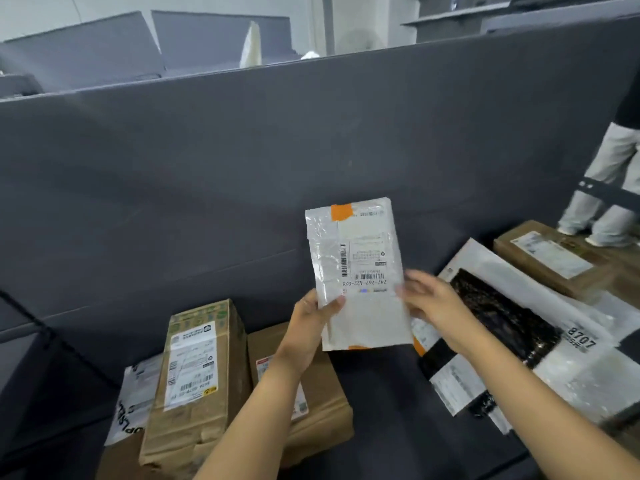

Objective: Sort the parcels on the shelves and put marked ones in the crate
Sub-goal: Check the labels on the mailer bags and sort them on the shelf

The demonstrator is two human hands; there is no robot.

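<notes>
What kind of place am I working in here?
Likely a parcel sorting depot: labelled cardboard boxes and plastic mailers lie on a grey shelf backed by a grey panel, and the left hand holds up a white mailer with a barcode label.

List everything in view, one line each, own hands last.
white mailer: one, white with orange tape, centre
upright box: one, brown, lower left
low box: one, brown, behind left forearm
far box: one, brown, right
lettered bag: one, white, far left
dark bag: one, black and white, right
grey panel: one, grey, behind
bystander: one, pale trousers, far right
left hand: pinches mailer's left edge
right hand: at its right edge, blurred
</notes>
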